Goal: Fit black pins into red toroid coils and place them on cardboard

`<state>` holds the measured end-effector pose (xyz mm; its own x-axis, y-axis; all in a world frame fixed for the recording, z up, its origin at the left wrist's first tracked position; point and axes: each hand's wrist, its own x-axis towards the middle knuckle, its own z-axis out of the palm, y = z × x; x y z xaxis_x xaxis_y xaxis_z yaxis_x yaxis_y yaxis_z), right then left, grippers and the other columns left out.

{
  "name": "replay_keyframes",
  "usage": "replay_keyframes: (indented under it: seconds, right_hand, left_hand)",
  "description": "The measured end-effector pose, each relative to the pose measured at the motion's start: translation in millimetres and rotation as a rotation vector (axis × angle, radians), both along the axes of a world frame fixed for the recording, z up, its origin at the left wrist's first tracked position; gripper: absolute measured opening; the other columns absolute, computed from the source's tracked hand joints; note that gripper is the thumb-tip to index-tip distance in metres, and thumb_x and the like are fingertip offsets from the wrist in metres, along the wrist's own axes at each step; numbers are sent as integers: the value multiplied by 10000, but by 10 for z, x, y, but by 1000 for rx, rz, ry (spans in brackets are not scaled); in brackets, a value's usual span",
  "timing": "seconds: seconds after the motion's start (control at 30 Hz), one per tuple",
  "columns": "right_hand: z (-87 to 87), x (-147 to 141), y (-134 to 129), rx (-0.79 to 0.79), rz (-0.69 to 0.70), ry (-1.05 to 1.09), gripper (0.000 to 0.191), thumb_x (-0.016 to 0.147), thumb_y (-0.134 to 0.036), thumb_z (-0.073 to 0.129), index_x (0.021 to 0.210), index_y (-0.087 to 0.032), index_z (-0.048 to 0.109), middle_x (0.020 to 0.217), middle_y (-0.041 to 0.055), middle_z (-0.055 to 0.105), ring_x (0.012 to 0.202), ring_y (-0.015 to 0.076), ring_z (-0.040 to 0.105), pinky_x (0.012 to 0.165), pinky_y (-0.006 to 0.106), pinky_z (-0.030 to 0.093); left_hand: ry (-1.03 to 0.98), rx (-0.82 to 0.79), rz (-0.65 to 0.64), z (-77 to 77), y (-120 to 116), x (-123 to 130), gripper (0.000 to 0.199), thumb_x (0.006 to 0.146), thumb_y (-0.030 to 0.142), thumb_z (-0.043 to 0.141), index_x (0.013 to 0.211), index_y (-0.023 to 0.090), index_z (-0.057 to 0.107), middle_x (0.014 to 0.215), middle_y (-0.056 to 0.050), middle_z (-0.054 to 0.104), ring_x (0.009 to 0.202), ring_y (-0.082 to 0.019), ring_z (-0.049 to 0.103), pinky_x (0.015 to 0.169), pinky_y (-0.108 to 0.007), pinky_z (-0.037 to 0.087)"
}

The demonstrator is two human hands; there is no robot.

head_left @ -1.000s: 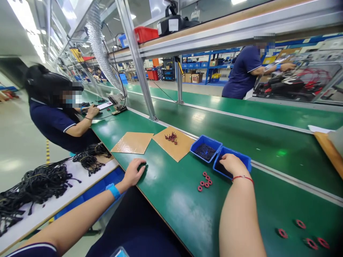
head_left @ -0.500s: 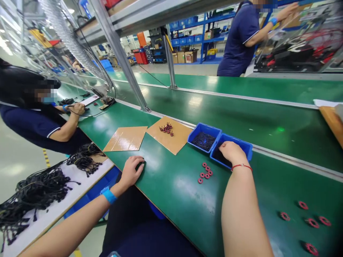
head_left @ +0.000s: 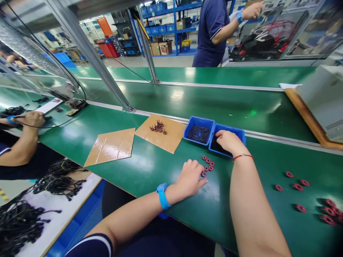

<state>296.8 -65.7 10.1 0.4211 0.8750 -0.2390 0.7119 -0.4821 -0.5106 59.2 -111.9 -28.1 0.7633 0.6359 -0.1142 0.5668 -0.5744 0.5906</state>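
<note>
My left hand (head_left: 189, 177), with a blue band at the wrist, lies palm down on the green bench. Its thumb is apart from its fingers, and its fingertips reach the nearest of several small red toothed rings (head_left: 206, 168); whether they touch it I cannot tell. Inside the right blue bin (head_left: 242, 135) is my right hand (head_left: 227, 141), fingers bent and drawn together among dark contents (head_left: 218, 145). What they hold, if anything, is hidden. The adjoining blue bin (head_left: 187, 129) contains many thin black pieces (head_left: 198, 134).
Red parts with upright dark prongs (head_left: 158, 127) sit on a cardboard sheet (head_left: 171, 140), beside another sheet (head_left: 112, 146). More red rings (head_left: 297, 186) are scattered at right. Black cable bundles (head_left: 24, 221) lie lower left. A co-worker's hand (head_left: 34, 119) works at left; another person (head_left: 213, 32) stands across the bench.
My left hand has moved right from the bench edge to the red rings. My right hand stays in the right bin. The view has turned to the right.
</note>
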Motion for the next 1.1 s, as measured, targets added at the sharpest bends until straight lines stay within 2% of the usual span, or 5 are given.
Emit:
replay_keyframes:
  seconds: [0.13, 0.3, 0.43, 0.6, 1.1]
  right_hand:
    - [152, -23, -128, 179, -85, 138, 185, 930, -206, 637, 1098, -165, 702, 1072, 84, 735, 991, 206, 687, 945, 413, 538]
    - [269, -406, -480, 396, -129, 433, 191, 848, -331, 640, 945, -180, 707, 886, 67, 754, 820, 189, 703, 768, 326, 558]
    - [115, -831, -665, 495, -176, 596, 334, 773, -504, 691, 869, -184, 714, 827, 81, 742, 741, 192, 686, 677, 322, 552]
    - [-84, -1088, -708, 561, -300, 717, 422, 742, -589, 756, 868, -190, 703, 799, 75, 731, 708, 181, 674, 631, 300, 538]
    - [58, -1203, -810, 657, -303, 933, 256, 771, -455, 834, 803, -217, 746, 774, 42, 765, 667, 139, 710, 600, 235, 562]
  left_hand:
    - [-333, -429, 121, 12, 130, -75, 161, 760, 170, 756, 888, 175, 659, 1000, -81, 633, 1056, -272, 512, 1043, -505, 361]
    - [-546, -755, 108, 68, 565, -178, 273, 789, 341, 740, 985, 172, 652, 971, -56, 684, 892, -178, 616, 904, -379, 476]
    - [-667, -929, 138, 59, 784, -200, 418, 732, 434, 799, 1029, 159, 694, 999, -74, 713, 882, -165, 645, 885, -352, 478]
    - [-809, -1232, 235, 74, 730, -251, 427, 675, 349, 886, 1002, 152, 695, 876, -45, 718, 769, -135, 651, 812, -309, 462]
    - [-808, -1407, 139, 287, 665, -356, 330, 768, 391, 835, 900, 129, 682, 757, -22, 650, 673, -97, 583, 671, -250, 432]
